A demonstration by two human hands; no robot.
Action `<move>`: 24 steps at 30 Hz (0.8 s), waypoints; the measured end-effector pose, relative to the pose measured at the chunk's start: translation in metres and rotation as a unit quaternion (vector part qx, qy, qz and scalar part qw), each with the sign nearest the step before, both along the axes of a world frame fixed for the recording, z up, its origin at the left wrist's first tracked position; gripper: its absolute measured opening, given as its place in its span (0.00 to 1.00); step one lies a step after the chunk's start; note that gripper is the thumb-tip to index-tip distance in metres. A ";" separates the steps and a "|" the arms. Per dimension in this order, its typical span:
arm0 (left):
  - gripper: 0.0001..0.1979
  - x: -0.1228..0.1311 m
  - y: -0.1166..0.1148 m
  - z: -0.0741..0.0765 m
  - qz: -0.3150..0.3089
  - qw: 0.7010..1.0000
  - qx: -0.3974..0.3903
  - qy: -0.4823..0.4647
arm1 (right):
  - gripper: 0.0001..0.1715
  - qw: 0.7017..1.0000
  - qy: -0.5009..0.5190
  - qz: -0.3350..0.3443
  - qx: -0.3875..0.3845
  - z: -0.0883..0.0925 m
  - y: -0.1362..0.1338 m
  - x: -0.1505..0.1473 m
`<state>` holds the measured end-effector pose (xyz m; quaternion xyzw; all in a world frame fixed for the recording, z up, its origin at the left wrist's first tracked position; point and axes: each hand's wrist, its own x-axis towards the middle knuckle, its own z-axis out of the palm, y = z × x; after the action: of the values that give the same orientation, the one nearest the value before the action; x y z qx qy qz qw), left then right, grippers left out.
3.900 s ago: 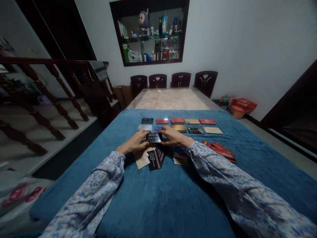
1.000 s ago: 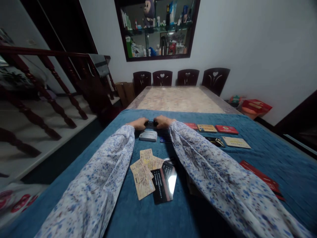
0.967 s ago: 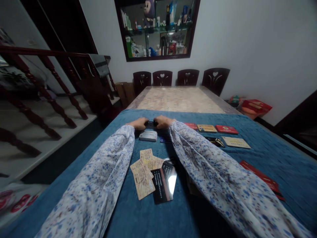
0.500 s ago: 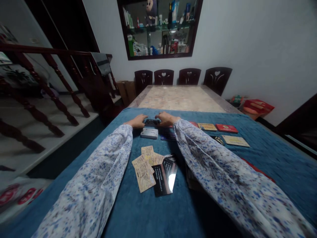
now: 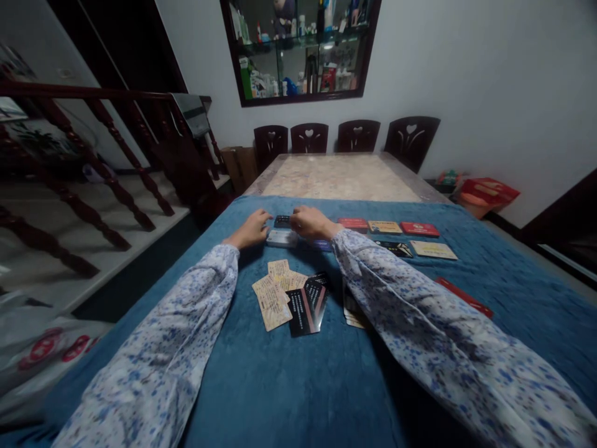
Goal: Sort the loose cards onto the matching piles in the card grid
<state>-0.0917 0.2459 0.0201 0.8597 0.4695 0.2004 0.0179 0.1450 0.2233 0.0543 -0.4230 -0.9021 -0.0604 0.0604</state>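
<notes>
L hand drawn back lt of black stack — spread, that side's free. R hand curled rt of stack, can't tell grip.

A home dining room, with table, heart-cut chairs, display cabinet and banister.

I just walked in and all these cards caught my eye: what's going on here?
A person in floral sleeves is reaching to rows of card stacks on a blue cloth. The left hand is open beside the silver card stack; the right hand is curled close to the black card stack, its grip hard to make out. Nearer the person, beige cards and loose black cards lie overlapping.
</notes>
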 end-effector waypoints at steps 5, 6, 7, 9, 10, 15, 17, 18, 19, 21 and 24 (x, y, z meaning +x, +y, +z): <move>0.17 -0.001 -0.029 -0.006 -0.004 1.000 0.004 -0.016 | 0.14 0.999 0.011 0.031 -0.012 -0.005 -0.022 0.000; 0.16 -0.001 -0.035 -0.008 -0.005 1.000 0.004 -0.020 | 0.13 0.999 0.013 0.036 -0.016 -0.007 -0.026 -0.001; 0.16 -0.001 -0.040 -0.009 -0.008 1.000 0.003 -0.023 | 0.13 0.999 0.015 0.040 -0.018 -0.008 -0.031 -0.001; 0.14 -0.002 -0.052 -0.012 -0.013 1.000 -0.001 -0.026 | 0.14 0.999 0.011 0.047 -0.023 -0.011 -0.041 -0.002; 0.14 -0.002 -0.059 -0.014 -0.014 1.000 -0.004 -0.026 | 0.14 0.998 0.008 0.051 -0.025 -0.012 -0.046 -0.002; 0.13 -0.002 -0.090 -0.018 -0.018 0.999 -0.041 -0.025 | 0.14 0.997 0.012 0.065 -0.046 -0.020 -0.067 -0.002; 0.12 -0.003 -0.102 -0.016 -0.028 0.997 -0.068 -0.021 | 0.13 0.996 0.017 0.068 -0.050 -0.023 -0.072 -0.002; 0.12 -0.003 -0.108 -0.015 -0.031 0.996 -0.080 -0.018 | 0.13 0.996 0.020 0.070 -0.052 -0.025 -0.074 -0.002; 0.12 -0.003 -0.113 -0.013 -0.034 0.995 -0.096 -0.014 | 0.13 0.996 0.023 0.072 -0.053 -0.027 -0.076 -0.001; 0.14 -0.004 -0.121 -0.009 -0.033 0.990 -0.134 0.006 | 0.12 0.995 0.029 0.082 -0.055 -0.029 -0.078 -0.001; 0.20 -0.004 -0.129 0.001 -0.020 0.982 -0.184 0.044 | 0.10 0.992 0.044 0.098 -0.058 -0.034 -0.082 -0.002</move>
<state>-0.0960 0.1165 0.0210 0.8588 0.4817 0.0722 0.1589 0.1430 0.1416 0.0208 -0.3373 -0.9378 0.0170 0.0805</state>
